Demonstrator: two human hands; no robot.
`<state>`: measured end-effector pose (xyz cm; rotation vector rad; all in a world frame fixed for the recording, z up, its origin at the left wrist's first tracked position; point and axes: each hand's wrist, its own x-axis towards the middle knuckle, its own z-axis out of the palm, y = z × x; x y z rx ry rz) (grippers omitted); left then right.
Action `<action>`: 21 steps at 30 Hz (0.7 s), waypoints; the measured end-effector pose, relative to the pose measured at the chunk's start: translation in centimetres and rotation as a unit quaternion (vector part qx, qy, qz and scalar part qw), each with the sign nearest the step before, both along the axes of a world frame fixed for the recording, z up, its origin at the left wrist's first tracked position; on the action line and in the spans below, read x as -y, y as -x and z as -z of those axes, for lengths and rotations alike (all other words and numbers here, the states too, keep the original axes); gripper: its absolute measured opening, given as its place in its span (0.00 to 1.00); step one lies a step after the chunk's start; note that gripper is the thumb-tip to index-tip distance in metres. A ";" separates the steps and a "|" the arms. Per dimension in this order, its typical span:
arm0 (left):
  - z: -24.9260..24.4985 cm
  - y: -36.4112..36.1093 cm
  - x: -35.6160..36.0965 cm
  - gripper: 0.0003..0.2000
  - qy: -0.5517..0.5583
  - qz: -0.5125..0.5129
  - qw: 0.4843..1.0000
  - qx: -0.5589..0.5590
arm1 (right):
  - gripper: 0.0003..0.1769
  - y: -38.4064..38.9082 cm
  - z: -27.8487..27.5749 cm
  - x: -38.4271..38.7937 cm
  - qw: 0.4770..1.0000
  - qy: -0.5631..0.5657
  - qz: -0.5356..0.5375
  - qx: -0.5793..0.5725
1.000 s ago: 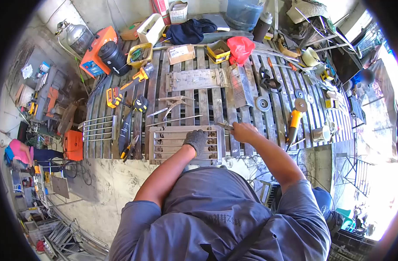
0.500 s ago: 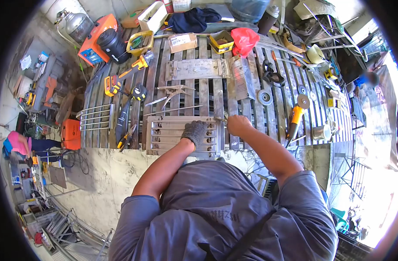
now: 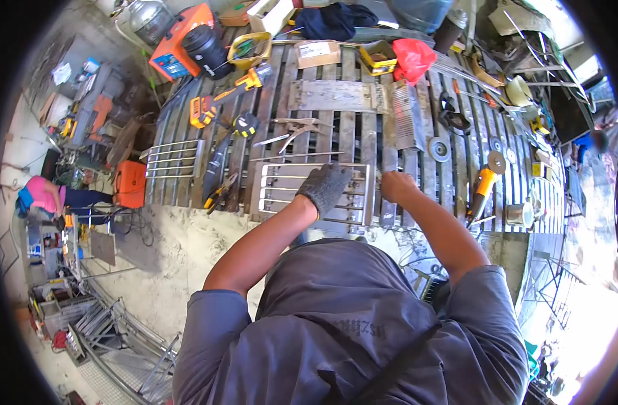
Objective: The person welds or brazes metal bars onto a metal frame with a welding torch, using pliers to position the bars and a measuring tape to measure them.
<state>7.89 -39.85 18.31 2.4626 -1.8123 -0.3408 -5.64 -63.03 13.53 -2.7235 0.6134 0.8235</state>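
My left hand [image 3: 324, 186], in a dark grey knit glove, lies over the right half of a metal grille [image 3: 272, 192]. Its fingers stretch across the bars toward the far right corner and hide part of them. The grille is a flat rectangular frame with several parallel bars, set near the front edge of the slatted workbench [image 3: 398, 145]. Just beyond its right side, my bare right hand [image 3: 399, 187] is closed in a fist low over the slats. What that fist holds, if anything, is hidden. A thin metal rod [image 3: 299, 156] lies behind the grille.
Locking pliers [image 3: 299, 126], a tape measure [image 3: 245, 124] and pliers [image 3: 221, 192] lie leftward. An angle grinder [image 3: 484, 185] and grinding discs [image 3: 439, 149] are on the right. A smaller barred rack [image 3: 174, 159] sits far left. Another person [image 3: 46, 196] is at the left.
The view has shifted, so the bench appears farther right and higher. My left hand's fingers have stretched out from a more curled pose over the grille. My right hand stays closed beside it.
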 end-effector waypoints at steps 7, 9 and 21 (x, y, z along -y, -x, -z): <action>-4.8 -5.9 -4.9 0.15 0.251 0.029 0.967 0.013 | 0.16 0.6 0.7 -0.4 1.000 0.015 -0.005 0.020; -9.3 -7.9 -7.4 0.16 0.265 -0.066 0.958 -0.090 | 0.16 0.7 0.3 -0.8 0.999 0.022 -0.011 0.025; -20.1 -14.6 -17.9 0.15 0.668 -0.048 0.514 -0.536 | 0.30 9.8 6.7 4.6 0.962 0.067 0.191 0.181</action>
